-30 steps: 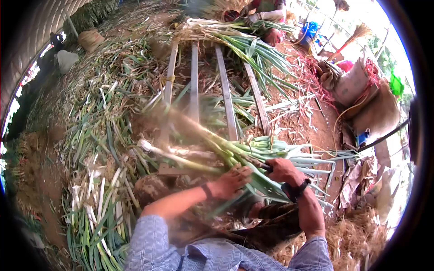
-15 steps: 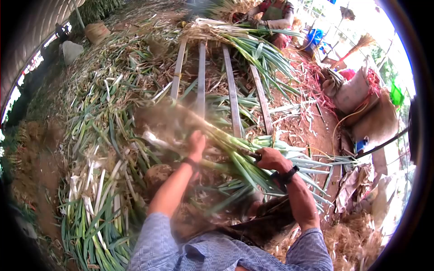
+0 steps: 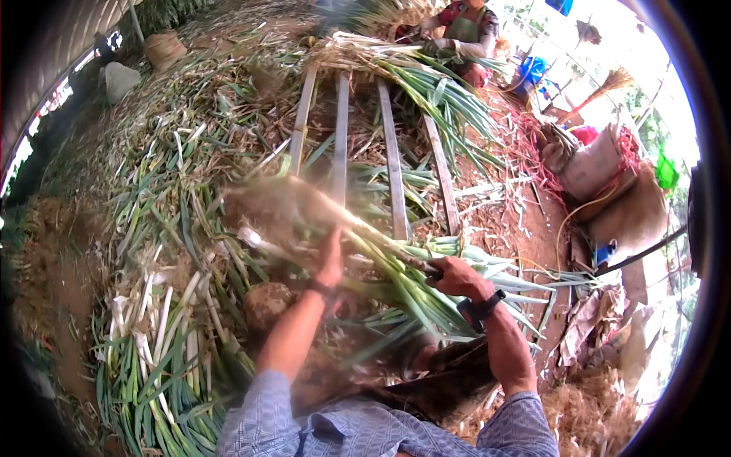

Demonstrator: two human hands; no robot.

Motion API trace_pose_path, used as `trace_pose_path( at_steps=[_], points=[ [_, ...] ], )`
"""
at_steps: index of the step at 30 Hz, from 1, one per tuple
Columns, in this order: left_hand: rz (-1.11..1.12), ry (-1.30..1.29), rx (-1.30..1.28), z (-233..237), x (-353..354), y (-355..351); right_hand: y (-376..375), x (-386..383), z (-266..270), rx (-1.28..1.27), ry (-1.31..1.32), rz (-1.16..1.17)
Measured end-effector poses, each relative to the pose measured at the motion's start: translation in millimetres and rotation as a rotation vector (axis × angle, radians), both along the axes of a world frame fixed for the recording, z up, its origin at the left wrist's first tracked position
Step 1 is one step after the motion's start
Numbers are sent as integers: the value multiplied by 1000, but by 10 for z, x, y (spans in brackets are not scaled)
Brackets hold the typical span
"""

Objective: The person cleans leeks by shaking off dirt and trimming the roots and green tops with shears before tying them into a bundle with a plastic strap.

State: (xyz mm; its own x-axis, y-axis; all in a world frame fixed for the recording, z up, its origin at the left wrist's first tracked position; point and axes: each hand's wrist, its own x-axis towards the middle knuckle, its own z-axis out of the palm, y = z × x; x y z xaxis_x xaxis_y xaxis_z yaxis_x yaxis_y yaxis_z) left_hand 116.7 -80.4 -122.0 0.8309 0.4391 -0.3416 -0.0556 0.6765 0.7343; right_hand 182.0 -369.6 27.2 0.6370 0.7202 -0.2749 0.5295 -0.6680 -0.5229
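My right hand (image 3: 458,277), with a dark band at its wrist, is closed around the leafy part of a long green onion (image 3: 381,247). The stalk slants up to the left, and its root end is smeared by motion. Just below the stalk is my left hand (image 3: 330,260), blurred; whether its fingers grip the stalk cannot be made out. Under my hands, more green onions with broad leaves (image 3: 491,266) lie pointing right. Beside my left forearm is a heap of green onions (image 3: 156,350), white stems toward the top.
Several metal bars (image 3: 393,160) run away from me, with a bundle of green onions (image 3: 449,95) across their far ends. Beyond it sits another person (image 3: 464,38) wearing gloves. Sacks (image 3: 598,164) and pink strings (image 3: 525,145) are at right. Loose leaves (image 3: 145,190) cover the ground left.
My left hand has shifted slightly, its fingers now pointing more upward beside the stalk. My right hand keeps its hold, moved slightly down. The far person's head has come further into view.
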Motion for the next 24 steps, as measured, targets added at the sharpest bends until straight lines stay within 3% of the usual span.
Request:
trace_pose_path(
  at_steps=[2,7,13,15,18,19,24],
  points=[
    [-53,6,-106,149,-117,-92,43,-43,-73,75,-51,20],
    [-150,-89,-77,213,-258,-174,225,-75,-11,29,-27,5],
    [-69,8,73,142,-222,31,149,-20,130,13,-13,-11],
    [101,-48,57,105,-158,209,-5,1,90,-87,-57,-26],
    [365,2,-82,677,-144,236,-190,-99,197,-140,-25,-47],
    [311,-68,-84,406,-88,382,-238,-111,182,-155,-25,-31],
    [136,-91,-90,262,-77,287,-290,-151,20,-63,-63,-17]
  ],
)
